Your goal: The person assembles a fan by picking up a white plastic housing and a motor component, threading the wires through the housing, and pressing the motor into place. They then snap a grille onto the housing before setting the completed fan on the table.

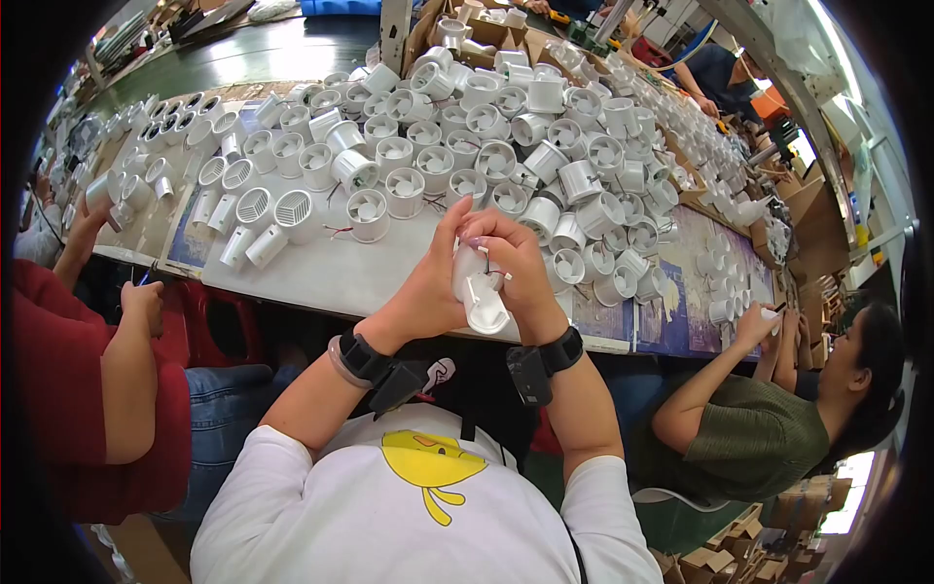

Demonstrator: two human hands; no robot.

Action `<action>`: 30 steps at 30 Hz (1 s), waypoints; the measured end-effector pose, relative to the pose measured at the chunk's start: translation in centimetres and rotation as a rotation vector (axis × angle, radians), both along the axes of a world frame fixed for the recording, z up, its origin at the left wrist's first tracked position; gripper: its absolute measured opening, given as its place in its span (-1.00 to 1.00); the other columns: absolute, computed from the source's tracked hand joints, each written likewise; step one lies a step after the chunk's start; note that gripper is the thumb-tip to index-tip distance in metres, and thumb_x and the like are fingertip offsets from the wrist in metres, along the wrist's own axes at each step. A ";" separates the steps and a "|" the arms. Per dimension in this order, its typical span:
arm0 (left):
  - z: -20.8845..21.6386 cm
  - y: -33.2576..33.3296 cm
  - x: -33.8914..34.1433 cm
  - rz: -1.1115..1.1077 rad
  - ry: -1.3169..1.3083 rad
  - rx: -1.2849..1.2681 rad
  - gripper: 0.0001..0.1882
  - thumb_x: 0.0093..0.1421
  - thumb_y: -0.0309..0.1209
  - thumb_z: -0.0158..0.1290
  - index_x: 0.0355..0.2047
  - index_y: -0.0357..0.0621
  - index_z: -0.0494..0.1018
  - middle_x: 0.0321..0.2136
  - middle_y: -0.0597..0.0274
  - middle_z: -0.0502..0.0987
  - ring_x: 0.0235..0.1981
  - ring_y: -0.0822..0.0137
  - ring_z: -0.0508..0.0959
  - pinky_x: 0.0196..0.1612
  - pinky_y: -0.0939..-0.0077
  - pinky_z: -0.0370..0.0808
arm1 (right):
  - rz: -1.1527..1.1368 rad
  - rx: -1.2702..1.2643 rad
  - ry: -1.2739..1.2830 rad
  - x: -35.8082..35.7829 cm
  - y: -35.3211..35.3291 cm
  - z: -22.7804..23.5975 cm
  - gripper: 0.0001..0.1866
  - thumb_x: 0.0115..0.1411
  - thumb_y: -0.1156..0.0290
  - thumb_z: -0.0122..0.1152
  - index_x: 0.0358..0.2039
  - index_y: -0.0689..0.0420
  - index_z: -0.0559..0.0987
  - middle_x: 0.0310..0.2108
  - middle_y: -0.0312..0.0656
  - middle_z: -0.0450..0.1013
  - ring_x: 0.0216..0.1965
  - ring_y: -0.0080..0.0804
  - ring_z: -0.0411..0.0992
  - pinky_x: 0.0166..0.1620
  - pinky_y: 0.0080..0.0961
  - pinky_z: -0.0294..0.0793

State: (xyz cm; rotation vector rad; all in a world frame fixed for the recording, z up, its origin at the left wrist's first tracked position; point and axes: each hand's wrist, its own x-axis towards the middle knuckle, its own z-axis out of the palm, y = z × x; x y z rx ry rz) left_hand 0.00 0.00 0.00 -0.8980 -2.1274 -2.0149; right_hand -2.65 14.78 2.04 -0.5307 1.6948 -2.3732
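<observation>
Left grip [435, 282] and right grip [522, 268] held 1 white housing [484, 309] near the tabletop edge [292, 290]; bare surface [365, 268] lay leftward, piled fans [496, 161] crowding beyond.

Left hand [435, 285], right hand [523, 265] close together, fingers [500, 228] curled, forearms [316, 401] angled inward.

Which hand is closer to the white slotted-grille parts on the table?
Left. The left hand, holding the white plastic piece, is to the right of the slotted-grille parts; the right hand, also holding it, is farther right.
</observation>
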 end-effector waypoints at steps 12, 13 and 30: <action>-0.4 0.3 -0.2 0.049 -0.111 -0.010 0.24 -0.12 -0.50 0.35 0.37 -0.07 -0.34 0.17 -0.01 0.21 0.17 0.16 0.31 0.20 0.31 0.26 | 0.057 0.009 -0.156 -1.0 0.5 -0.3 -0.80 0.20 0.41 0.03 -0.31 0.21 0.59 -0.22 -0.28 0.50 -0.24 -0.57 0.42 -0.15 -0.63 0.37; -0.3 0.2 -0.2 0.062 -0.097 -0.023 0.24 -0.11 -0.50 0.35 0.37 -0.07 -0.34 0.17 -0.01 0.21 0.17 0.16 0.31 0.20 0.32 0.26 | 0.057 0.059 -0.084 -1.0 0.6 0.0 -0.78 0.22 0.39 0.01 -0.29 0.21 0.59 -0.22 -0.28 0.51 -0.22 -0.56 0.42 -0.13 -0.61 0.37; 1.8 -0.4 0.5 0.104 -0.013 -0.069 -0.08 -0.12 -0.48 0.35 0.21 -0.12 0.06 0.01 0.14 0.35 -0.02 0.28 0.44 0.01 0.42 0.41 | 0.023 0.142 0.383 1.1 1.3 1.7 -0.83 0.35 0.42 0.00 -0.23 0.22 0.52 -0.24 -0.27 0.47 -0.11 -0.49 0.38 0.02 -0.48 0.33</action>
